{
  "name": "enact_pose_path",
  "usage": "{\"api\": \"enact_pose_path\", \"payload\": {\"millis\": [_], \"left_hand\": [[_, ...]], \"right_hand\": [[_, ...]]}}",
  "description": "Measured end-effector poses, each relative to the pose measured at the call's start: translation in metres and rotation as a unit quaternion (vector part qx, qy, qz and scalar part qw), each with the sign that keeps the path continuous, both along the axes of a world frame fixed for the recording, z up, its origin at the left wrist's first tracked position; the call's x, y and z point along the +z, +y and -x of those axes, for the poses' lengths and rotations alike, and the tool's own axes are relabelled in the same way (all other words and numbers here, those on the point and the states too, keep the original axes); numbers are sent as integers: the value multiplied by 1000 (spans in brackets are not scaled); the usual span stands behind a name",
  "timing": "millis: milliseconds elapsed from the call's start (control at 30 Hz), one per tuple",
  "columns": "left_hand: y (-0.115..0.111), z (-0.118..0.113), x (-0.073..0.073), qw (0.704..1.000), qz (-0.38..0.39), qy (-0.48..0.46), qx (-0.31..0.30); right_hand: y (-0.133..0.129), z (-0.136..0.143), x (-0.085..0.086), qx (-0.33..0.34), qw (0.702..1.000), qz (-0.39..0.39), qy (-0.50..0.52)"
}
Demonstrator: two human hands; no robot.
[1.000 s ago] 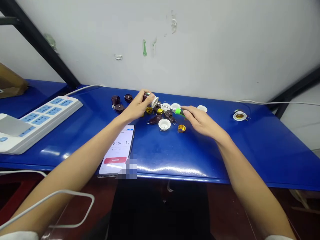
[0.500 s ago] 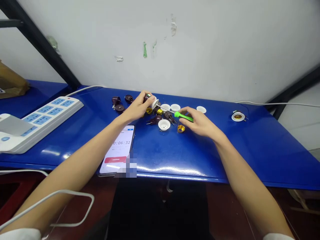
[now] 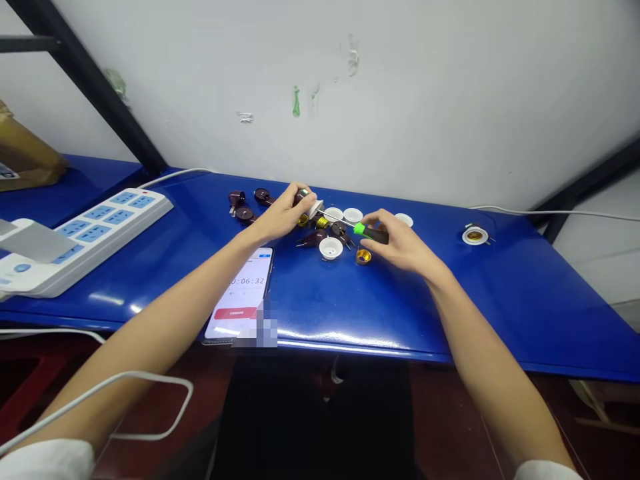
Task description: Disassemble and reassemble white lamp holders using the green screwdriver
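Observation:
My left hand (image 3: pixel 286 213) is closed around a dark brown and white lamp socket (image 3: pixel 316 207), its white rim facing right. In my right hand (image 3: pixel 397 241) is a screwdriver (image 3: pixel 374 233) with a green and black handle, gripped between thumb and fingers. The metal shaft points left and its tip reaches the socket's white end; the exact contact is too small to make out. Below the hands lie a white socket cup (image 3: pixel 331 249), a brass threaded shell (image 3: pixel 363 256) and a brown plug body (image 3: pixel 314 239). Two white rings (image 3: pixel 353 215) rest behind the shaft.
More brown plug parts (image 3: pixel 245 215) lie left of my left hand. A phone (image 3: pixel 240 297) showing a timer sits at the front edge. On the left is a white power strip (image 3: pixel 107 233). A separate white-rimmed socket (image 3: pixel 475 235) stands far right, near a cable (image 3: pixel 550 212).
The screwdriver handle has turned: its green side showed before, now mostly black shows behind a green collar. Both hands keep their holds, and the view has shifted slightly.

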State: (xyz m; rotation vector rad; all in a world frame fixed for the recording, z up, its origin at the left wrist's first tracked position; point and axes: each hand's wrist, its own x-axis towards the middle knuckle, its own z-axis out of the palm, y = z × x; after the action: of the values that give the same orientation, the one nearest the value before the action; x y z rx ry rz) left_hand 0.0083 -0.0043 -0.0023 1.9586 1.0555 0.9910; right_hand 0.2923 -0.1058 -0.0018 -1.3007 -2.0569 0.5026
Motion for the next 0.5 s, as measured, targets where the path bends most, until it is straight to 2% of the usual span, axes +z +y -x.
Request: {"api": "enact_pose_path", "payload": {"millis": [200,333,500], "left_hand": [[-2,0,2,1000,-8,10,-2],[-5,-2,5,999,-1,33,-7],[-5,-1,4,999,-8,38,-4]], "right_hand": [[-1,1,2,15,999,47,-17],[-2,0,1,1,999,38,5],[-4,1,5,24,998,55,-33]]}}
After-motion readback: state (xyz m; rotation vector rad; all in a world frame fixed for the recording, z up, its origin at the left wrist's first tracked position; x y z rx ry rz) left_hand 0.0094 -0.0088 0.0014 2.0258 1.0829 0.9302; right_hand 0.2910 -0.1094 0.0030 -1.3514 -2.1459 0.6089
